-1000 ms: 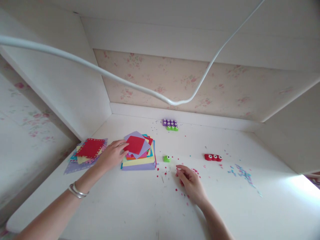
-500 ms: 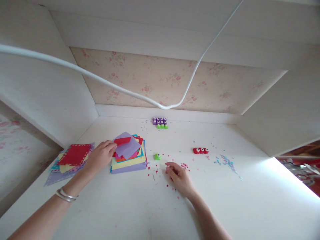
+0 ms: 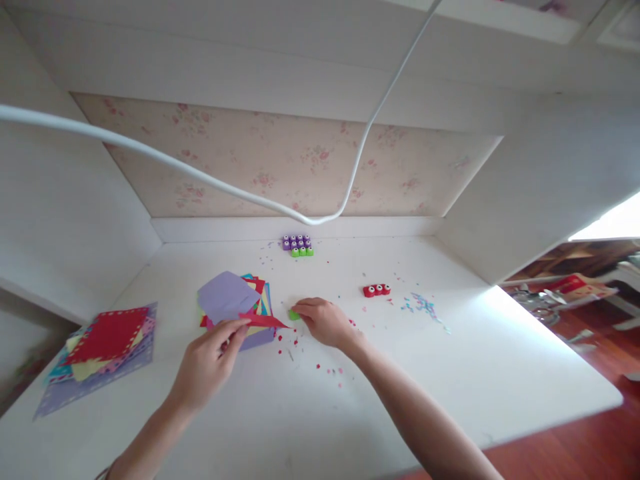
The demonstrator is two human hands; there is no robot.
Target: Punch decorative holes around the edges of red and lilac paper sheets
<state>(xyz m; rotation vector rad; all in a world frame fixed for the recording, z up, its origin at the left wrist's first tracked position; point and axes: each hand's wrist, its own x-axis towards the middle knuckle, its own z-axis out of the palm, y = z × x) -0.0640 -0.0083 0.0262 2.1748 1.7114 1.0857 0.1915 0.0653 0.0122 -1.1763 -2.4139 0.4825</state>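
White tabletop (image 3: 280,420) fills the space before you, with your forearms reaching in from the lower corners and slanting toward each other. Your left hand (image 3: 206,365) is angled up and to the right, its thumb and index finger pinched shut on the near-left end of a red paper sheet (image 3: 264,321); the other fingers curl loosely into the palm. That sheet is tilted almost edge-on, its pointed free end aimed at your right hand (image 3: 325,323). This one is turned back-up, wrist nearly straight, fingers bent together over a green craft punch (image 3: 294,315) and touching it; I cannot tell whether they have closed round it, as the fingertips are partly hidden. Small red paper bits (image 3: 280,351) lie scattered between and below your hands. Beyond your left hand sits a pile of coloured paper topped by a lilac sheet (image 3: 227,295); further left is a stack with a hole-edged red sheet (image 3: 109,335) on top. Farther off are three red punches (image 3: 377,291), then a purple-and-green punch cluster (image 3: 297,244) near the back wall.
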